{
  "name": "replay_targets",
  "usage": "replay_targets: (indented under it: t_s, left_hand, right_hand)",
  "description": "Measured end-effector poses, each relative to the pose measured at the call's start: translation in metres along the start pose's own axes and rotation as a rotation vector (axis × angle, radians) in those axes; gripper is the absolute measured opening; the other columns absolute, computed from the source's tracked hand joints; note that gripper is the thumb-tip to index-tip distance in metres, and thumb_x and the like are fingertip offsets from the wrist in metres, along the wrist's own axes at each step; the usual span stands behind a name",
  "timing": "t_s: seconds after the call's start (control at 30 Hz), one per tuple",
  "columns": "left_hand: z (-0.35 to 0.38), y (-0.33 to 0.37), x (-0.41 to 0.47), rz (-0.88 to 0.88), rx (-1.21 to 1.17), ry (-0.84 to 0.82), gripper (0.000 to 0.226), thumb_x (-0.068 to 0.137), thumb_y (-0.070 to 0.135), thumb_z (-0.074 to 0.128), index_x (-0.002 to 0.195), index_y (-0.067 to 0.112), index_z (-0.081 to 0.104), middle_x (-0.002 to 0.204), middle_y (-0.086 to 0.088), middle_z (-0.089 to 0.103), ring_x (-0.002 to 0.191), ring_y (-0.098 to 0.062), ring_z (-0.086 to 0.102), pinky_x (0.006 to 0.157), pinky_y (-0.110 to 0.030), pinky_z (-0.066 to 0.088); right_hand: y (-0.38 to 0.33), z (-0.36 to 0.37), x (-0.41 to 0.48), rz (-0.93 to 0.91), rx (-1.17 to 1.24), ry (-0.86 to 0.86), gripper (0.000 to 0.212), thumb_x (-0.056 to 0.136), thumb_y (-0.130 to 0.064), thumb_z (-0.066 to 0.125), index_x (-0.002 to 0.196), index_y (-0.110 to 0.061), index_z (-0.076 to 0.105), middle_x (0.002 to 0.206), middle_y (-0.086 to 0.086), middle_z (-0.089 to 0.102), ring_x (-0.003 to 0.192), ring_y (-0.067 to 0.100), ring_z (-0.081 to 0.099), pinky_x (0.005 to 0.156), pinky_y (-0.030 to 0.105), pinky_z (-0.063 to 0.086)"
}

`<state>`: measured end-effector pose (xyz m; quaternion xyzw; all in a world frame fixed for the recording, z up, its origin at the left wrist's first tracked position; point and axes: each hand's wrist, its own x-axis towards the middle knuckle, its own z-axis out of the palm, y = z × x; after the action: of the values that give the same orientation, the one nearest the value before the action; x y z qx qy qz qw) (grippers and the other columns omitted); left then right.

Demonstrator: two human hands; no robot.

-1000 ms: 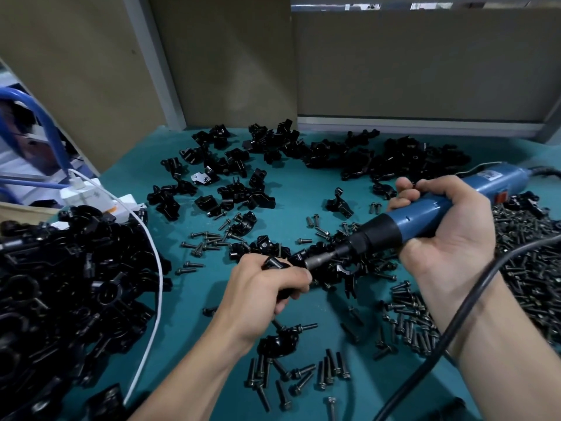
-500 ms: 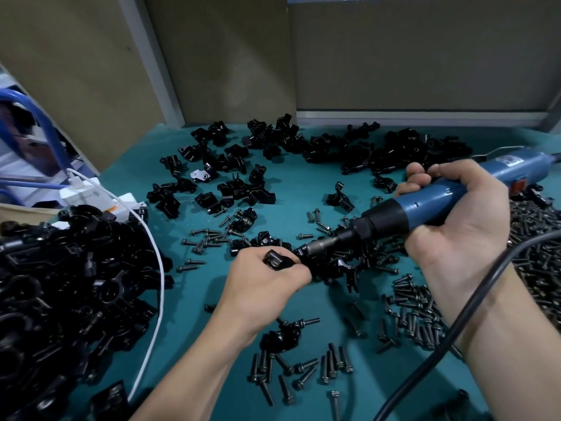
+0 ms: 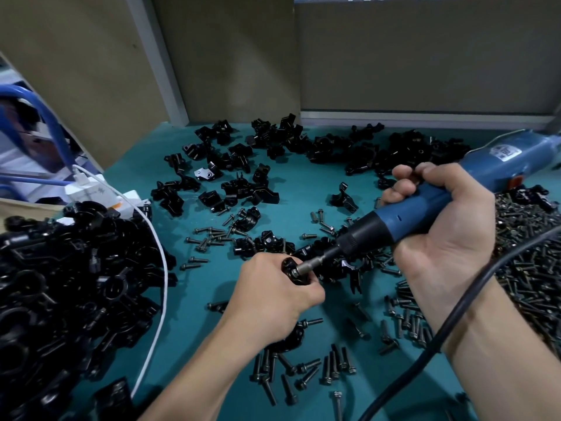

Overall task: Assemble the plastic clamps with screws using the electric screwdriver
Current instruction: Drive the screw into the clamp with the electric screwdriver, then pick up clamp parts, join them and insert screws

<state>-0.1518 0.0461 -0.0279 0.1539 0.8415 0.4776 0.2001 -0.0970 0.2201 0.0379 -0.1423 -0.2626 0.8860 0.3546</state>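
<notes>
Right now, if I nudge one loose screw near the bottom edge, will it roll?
The loose screws have round shanks and wider heads, so one would probably roll in a short arc. They lie flat on the teal mat, so tipping seems unlikely. Likely rigid, easily scattered.

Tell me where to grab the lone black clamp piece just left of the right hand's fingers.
Pinch the lone clamp piece across its curved body, coming from above. It sits apart on the teal mat with bare space on both sides, and its hollow seems to face up, leaving the outer flanks free.
</notes>
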Motion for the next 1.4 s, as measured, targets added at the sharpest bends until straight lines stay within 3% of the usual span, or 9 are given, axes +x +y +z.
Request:
replay_targets:
  t_s: [0.27,0.63,0.7,0.83,0.93,1.03,1.17,1.23,1.4]
  left_hand:
    - [0.0,-0.001,0.0,-0.013,0.086,0.041,0.026,0.074,0.024,0.074,0.055,0.021,0.058,0.041,0.01,0.047,0.035,-0.013,0.037,0.036,-0.019,0.03]
    - [-0.003,-0.001,-0.001,-0.026,0.022,0.079,0.015,0.072,0.02,0.077,0.064,0.02,0.064,0.046,0.008,0.053,0.032,-0.012,0.041,0.035,-0.017,0.033]
    - [-0.005,0.0,-0.003,-0.013,0.008,0.021,0.011,0.071,0.02,0.078,0.075,0.026,0.07,0.053,0.008,0.061,0.035,-0.012,0.044,0.036,-0.018,0.034]
    - [-0.004,0.003,-0.006,-0.007,-0.049,-0.125,0.042,0.063,0.024,0.078,0.093,0.044,0.057,0.08,0.009,0.076,0.047,-0.009,0.052,0.043,-0.022,0.044]
    - [-0.003,0.002,-0.005,-0.011,-0.089,-0.149,0.038,0.058,0.027,0.077,0.091,0.039,0.063,0.066,0.003,0.067,0.046,-0.013,0.044,0.044,-0.025,0.037]
    - [-0.004,0.002,-0.006,-0.036,-0.146,-0.252,0.032,0.054,0.024,0.075,0.085,0.033,0.071,0.061,0.008,0.057,0.046,-0.013,0.039,0.05,-0.021,0.032]
    - [-0.021,0.006,-0.006,-0.085,-0.264,-0.638,0.031,0.065,0.011,0.069,0.094,0.021,0.07,0.064,0.001,0.048,0.049,-0.011,0.038,0.044,-0.024,0.022]
    - [-0.027,0.006,-0.006,-0.073,-0.274,-0.744,0.033,0.072,0.012,0.069,0.104,0.019,0.067,0.066,0.002,0.048,0.052,-0.011,0.04,0.045,-0.023,0.019]
    - [-0.034,0.007,-0.003,-0.136,-0.382,-0.782,0.03,0.082,0.015,0.067,0.111,0.015,0.061,0.074,0.002,0.061,0.055,-0.009,0.045,0.043,-0.019,0.017]
  right_hand:
    - [0.006,0.0,-0.002,0.032,0.015,-0.006,0.014,0.089,-0.003,0.051,0.079,-0.011,0.048,0.076,0.009,0.062,0.054,0.014,0.051,0.057,0.025,0.047]
    - [0.011,-0.003,0.0,0.025,0.071,0.021,0.016,0.089,0.001,0.05,0.079,-0.011,0.046,0.073,0.009,0.061,0.054,0.013,0.052,0.057,0.024,0.048]
    - [0.011,-0.004,0.001,0.012,0.055,0.01,0.016,0.088,0.0,0.051,0.078,-0.011,0.047,0.073,0.008,0.061,0.055,0.013,0.052,0.058,0.026,0.048]
    - [0.005,-0.005,0.004,-0.036,0.003,-0.056,0.016,0.085,-0.001,0.049,0.073,-0.012,0.051,0.074,0.007,0.06,0.057,0.013,0.05,0.06,0.027,0.046]
    - [0.002,-0.008,0.005,-0.039,0.009,-0.106,0.011,0.083,-0.003,0.047,0.077,-0.011,0.052,0.075,0.006,0.058,0.057,0.013,0.05,0.061,0.026,0.045]
    - [-0.001,-0.009,0.006,-0.007,-0.013,-0.205,0.012,0.081,-0.005,0.046,0.083,-0.012,0.055,0.077,0.004,0.057,0.057,0.011,0.05,0.061,0.023,0.045]
    - [-0.008,-0.015,0.008,0.092,0.008,-0.319,0.02,0.086,-0.01,0.038,0.089,-0.013,0.058,0.08,0.001,0.057,0.059,0.009,0.048,0.063,0.021,0.044]
    - [-0.009,-0.018,0.009,0.118,0.031,-0.323,0.021,0.087,-0.012,0.036,0.09,-0.013,0.057,0.079,0.001,0.056,0.058,0.008,0.047,0.062,0.02,0.044]
    - [-0.006,-0.021,0.011,0.11,0.079,-0.235,0.02,0.091,-0.014,0.038,0.088,-0.011,0.058,0.079,0.003,0.056,0.058,0.01,0.048,0.061,0.022,0.045]
